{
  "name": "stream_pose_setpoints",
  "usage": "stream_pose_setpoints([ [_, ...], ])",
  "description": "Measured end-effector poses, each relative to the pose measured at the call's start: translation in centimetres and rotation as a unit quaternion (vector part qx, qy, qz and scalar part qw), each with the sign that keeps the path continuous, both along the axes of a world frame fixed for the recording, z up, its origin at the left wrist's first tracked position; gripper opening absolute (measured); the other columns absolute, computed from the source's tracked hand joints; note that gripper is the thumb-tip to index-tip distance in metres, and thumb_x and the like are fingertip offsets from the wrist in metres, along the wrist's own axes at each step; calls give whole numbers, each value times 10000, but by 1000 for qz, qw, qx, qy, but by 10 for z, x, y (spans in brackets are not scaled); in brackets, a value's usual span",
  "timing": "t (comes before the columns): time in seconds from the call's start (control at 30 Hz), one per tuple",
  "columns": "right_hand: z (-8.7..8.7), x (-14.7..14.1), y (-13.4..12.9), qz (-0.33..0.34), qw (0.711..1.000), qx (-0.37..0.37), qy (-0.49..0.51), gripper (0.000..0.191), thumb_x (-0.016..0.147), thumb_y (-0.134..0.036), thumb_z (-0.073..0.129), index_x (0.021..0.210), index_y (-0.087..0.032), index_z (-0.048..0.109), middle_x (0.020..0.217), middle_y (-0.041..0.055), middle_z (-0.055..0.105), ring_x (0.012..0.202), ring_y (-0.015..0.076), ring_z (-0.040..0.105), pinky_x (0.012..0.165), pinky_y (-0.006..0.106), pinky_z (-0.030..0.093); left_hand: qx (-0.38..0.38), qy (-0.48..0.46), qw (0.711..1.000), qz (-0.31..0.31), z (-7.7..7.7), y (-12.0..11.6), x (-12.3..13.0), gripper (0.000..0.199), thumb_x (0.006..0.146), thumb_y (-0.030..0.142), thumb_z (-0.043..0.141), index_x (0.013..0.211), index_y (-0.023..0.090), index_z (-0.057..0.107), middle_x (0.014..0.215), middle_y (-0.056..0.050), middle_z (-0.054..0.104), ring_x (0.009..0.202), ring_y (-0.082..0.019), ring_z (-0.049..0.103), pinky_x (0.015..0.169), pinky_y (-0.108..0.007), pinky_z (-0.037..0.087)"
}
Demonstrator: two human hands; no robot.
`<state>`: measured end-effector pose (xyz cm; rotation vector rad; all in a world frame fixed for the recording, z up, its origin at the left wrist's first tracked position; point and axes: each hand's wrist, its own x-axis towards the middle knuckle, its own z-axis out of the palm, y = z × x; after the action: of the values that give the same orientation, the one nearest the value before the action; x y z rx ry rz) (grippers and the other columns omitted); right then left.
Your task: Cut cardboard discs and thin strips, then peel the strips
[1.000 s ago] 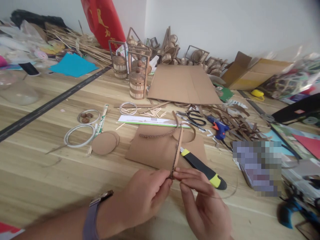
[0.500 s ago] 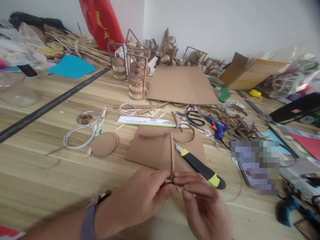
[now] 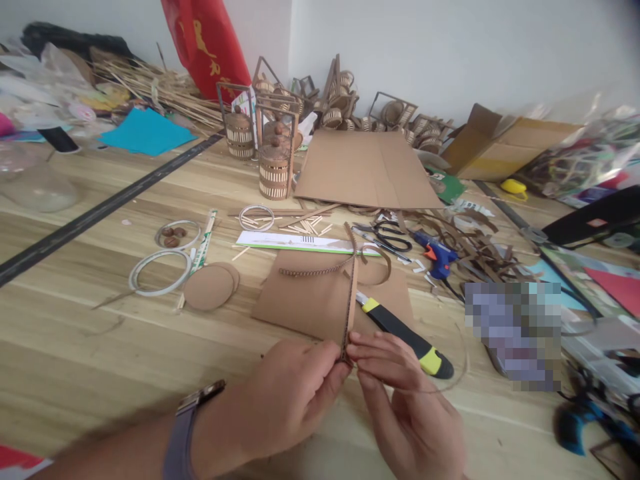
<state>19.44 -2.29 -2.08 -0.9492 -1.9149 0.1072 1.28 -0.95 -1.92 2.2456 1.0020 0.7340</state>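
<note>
Between my two hands is a narrow corrugated cardboard strip (image 3: 351, 303), standing on edge and running away from me. My left hand (image 3: 295, 380) pinches its near end between thumb and index finger. From the other side, the fingertips of my right hand (image 3: 400, 393) press on the same end. Just beyond lies a flat cardboard sheet (image 3: 295, 303), with a curved corrugated strip (image 3: 313, 272) and a curled brown strip (image 3: 383, 267) on it. A yellow-and-black utility knife (image 3: 400, 333) rests right of the strip, its blade partly hidden behind it.
Two cardboard discs (image 3: 207, 288) and tape rolls (image 3: 157, 272) lie at left. Scissors (image 3: 393, 235), a blue glue gun (image 3: 440, 257) and brown strips (image 3: 493, 250) sit at right. Small lidded baskets (image 3: 274, 173) and a large cardboard sheet (image 3: 367, 167) stand behind.
The strip's far end has swung slightly to the right, now covering part of the knife blade. My right fingers have shifted a little left and up along the strip's near end.
</note>
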Motion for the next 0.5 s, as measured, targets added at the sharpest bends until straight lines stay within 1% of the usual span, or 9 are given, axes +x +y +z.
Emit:
stream_pose_setpoints([
  [0.1,-1,2,-1,8,998,-38,43,174,907,-76,568,983,-223,622,845,24,771,869,205,762,911,401,575,27,-2,999,-19,2,1,-2,320,1065,282,290,835,203,497,693,-13,627,595,-152,569,556,-261,343],
  [0.2,-1,3,-2,17,994,-72,82,113,941,-131,576,965,-226,634,846,35,768,880,216,757,896,407,578,37,-14,999,-34,5,4,-5,331,1069,293,295,811,206,483,677,0,613,578,-141,548,550,-252,339],
  [0.27,0,2,-1,25,989,-94,107,92,962,-172,572,953,-230,642,847,45,769,876,225,755,862,412,591,40,-24,998,-47,7,6,-6,353,1076,316,282,803,205,476,680,2,612,579,-136,543,553,-246,343],
  [0.37,3,0,-1,49,980,-127,148,122,992,-210,542,934,-231,647,839,56,766,867,225,752,775,379,619,47,-37,996,-65,9,8,-8,406,1085,349,237,775,207,456,661,7,601,568,-130,531,552,-242,342],
  [0.43,4,0,0,62,977,-131,154,134,998,-203,528,933,-228,642,848,62,763,888,222,748,747,359,625,44,-41,996,-70,9,8,-8,444,1086,388,206,759,209,448,650,6,598,562,-130,532,546,-244,337],
  [0.5,5,0,0,63,985,-101,126,111,982,-165,536,954,-222,628,862,63,762,913,222,746,779,371,618,25,-37,997,-62,7,8,-6,467,1077,459,208,781,206,468,661,1,609,568,-137,548,537,-247,334],
])
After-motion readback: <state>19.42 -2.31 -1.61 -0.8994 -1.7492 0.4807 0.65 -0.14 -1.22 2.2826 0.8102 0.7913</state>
